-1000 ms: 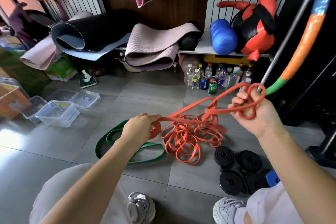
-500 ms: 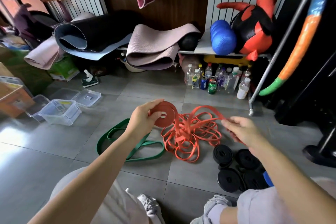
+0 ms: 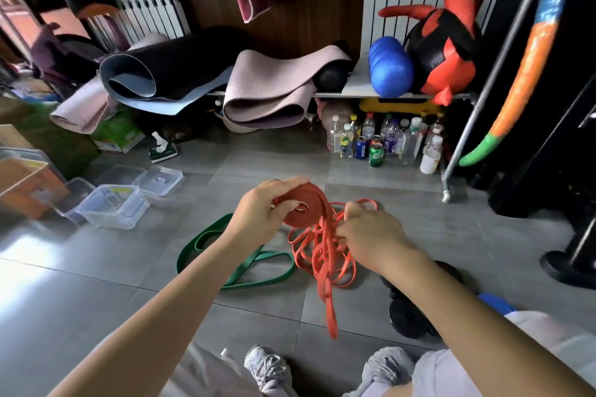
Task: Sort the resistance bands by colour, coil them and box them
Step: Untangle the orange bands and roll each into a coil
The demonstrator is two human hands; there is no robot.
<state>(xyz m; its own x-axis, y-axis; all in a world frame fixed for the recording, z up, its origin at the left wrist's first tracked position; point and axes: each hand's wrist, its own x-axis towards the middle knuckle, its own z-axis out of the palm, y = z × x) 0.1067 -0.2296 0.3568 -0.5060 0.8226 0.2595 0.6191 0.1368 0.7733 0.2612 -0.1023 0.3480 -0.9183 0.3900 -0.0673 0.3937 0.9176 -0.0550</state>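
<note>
My left hand (image 3: 258, 213) grips a flat coil of orange band (image 3: 306, 208) above the floor. Its loose tail hangs down in front of me to a looped end (image 3: 332, 325). My right hand (image 3: 367, 235) pinches the band's strands just right of the coil. Under both hands lies a tangle of orange bands (image 3: 322, 258) on the grey tiles. A green band (image 3: 245, 264) lies in loose loops to the left of it. Black coiled bands (image 3: 406, 316) sit on the floor at the right, partly hidden behind my right forearm.
Clear plastic boxes (image 3: 113, 206) and a lid (image 3: 158, 179) stand on the floor at the left. Bottles and cans (image 3: 380, 145) crowd under a shelf with rolled mats (image 3: 267, 90). A metal rack leg (image 3: 446, 193) stands to the right. My shoes (image 3: 267, 367) are at the bottom.
My right hand came down from high on the right to the tangle beside the coil. My left hand lifted the coil, which has grown larger.
</note>
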